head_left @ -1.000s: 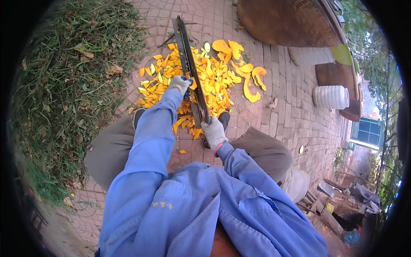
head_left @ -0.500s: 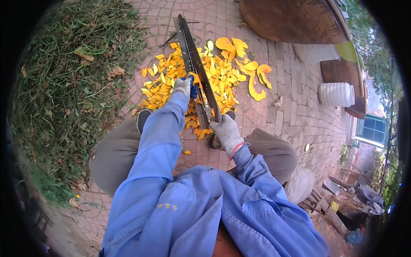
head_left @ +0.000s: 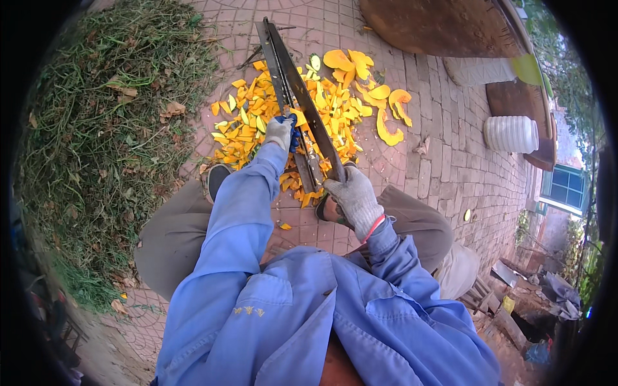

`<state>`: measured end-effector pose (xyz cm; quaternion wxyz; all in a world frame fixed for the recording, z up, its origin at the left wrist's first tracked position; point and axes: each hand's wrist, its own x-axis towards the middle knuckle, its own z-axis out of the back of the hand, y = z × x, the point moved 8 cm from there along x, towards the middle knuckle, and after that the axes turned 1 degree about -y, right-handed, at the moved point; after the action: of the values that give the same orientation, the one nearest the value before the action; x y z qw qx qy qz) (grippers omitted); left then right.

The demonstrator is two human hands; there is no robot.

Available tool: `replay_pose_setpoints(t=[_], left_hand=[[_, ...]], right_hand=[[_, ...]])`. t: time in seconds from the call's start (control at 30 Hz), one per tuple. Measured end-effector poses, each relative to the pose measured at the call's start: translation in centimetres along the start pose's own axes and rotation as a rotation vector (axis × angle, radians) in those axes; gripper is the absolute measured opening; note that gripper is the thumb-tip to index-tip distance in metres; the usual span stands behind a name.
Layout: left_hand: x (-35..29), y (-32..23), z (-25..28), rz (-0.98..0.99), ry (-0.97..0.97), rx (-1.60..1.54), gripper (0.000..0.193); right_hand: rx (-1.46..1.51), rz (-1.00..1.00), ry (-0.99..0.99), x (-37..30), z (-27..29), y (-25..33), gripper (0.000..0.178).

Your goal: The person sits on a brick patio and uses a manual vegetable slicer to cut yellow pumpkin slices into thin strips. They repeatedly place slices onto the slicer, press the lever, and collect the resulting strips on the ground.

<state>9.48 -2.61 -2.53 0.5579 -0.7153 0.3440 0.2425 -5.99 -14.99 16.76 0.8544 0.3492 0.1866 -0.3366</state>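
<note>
Left of centre in the frame, the left hand (head_left: 282,132) holds an orange pumpkin piece (head_left: 299,117) at the long blade (head_left: 315,119); the right hand (head_left: 354,199) grips the blade's lower end. Chopped pumpkin (head_left: 248,135) lies beneath, with larger slices (head_left: 338,60) at upper centre.

Yellow characters (head_left: 249,311) on blue jacket (head_left: 293,325), too small to read

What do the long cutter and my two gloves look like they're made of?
The long cutter looks like metal, perhaps steel: dark, dull, thin and straight-edged. The right glove seems knitted cotton or similar yarn: off-white, matte, textured. The left glove looks similar, its blue finger area possibly rubber-coated.
</note>
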Motion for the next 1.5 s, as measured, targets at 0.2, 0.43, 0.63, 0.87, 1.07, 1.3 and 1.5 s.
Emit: replay_pose_setpoints(t=[0.2,0.43,0.63,0.87,1.07,1.3,1.5], left_hand=[[-0.4,0.1,1.2,-0.196,-0.192,0.291,0.025],[-3.5,-0.6,1.0,-0.201,-0.148,-0.017,0.020],[-3.4,-1.2,1.0,-0.114,-0.089,-0.074,0.017],[-1.9,0.2,0.4,-0.154,-0.097,-0.090,0.016],[-1.0,1.2,0.9,-0.237,-0.077,-0.139,0.017],[-2.4,-1.7,0.3,-0.450,-0.109,0.097,0.020],[-3.0,-2.1,-0.5,-0.312,-0.114,0.181,0.020]], right_hand=[[-0.029,0.091,-0.091,1.7,-4.1,-3.3,0.030],[0.095,0.107,-0.068,2.5,-6.7,-3.9,0.031],[-0.024,0.067,-0.080,0.1,-1.7,-0.9,0.032],[0.031,0.060,-0.093,0.3,-3.3,-1.6,0.026],[-0.012,0.116,-0.118,0.7,-3.9,-1.4,0.026],[0.024,0.087,-0.096,2.5,-7.1,-4.9,0.029],[-0.098,0.082,-0.067,0.9,-0.3,-1.4,0.038]])
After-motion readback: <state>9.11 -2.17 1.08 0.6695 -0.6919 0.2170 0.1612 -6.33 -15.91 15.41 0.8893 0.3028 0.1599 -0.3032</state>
